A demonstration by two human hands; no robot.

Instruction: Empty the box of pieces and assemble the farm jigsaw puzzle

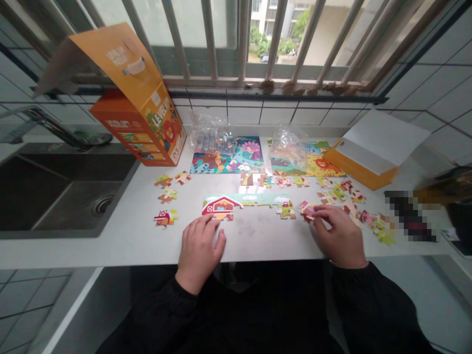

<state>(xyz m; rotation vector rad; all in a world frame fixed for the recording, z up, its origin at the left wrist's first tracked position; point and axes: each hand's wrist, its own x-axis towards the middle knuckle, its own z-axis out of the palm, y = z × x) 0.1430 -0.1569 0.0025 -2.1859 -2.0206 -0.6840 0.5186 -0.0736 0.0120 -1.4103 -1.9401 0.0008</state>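
Observation:
A partly joined jigsaw puzzle [223, 204] with a red barn and a strip of sky lies on the white counter. My left hand [201, 246] rests at its lower left, fingertips on the barn pieces, fingers stretched out and thumb apart. My right hand [337, 233] pinches a puzzle piece [307, 210] with red and purple on it, just right of the joined part that shows a tractor [286, 209]. Loose pieces [352, 211] lie around and beyond the right hand. A few more pieces [165, 217] sit to the left.
An orange puzzle box [147, 123] stands open at the back left beside the dark sink [70, 191]. Two picture sheets [250, 155] with clear plastic bags [214, 135] lie along the wall. At the right are an open yellow box [368, 162] and a blurred dark object [411, 216].

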